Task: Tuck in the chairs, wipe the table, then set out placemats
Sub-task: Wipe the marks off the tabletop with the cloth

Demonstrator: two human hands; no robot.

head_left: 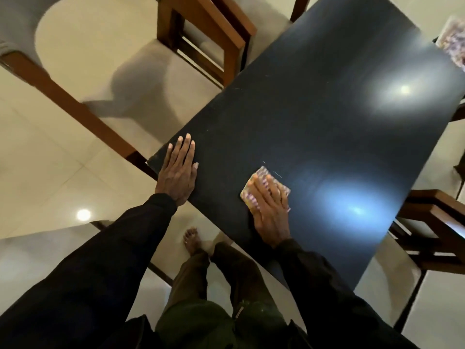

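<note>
Floor (50, 159): pale cream tiles, glossy, thin grout lines running diagonally on left side. More tile shows at near right, crossed by dark line.
Lamp glare (83, 214): small round bright spot on tile, near left.
Shadow (136, 79): soft grey patch across tiles, far left of centre, edges blurred.
Bare foot (192, 241): flat on floor, near centre, toes pointing far.
Trousers (198, 298): olive green, both legs in view at near centre, pale flecks on right leg.
</note>
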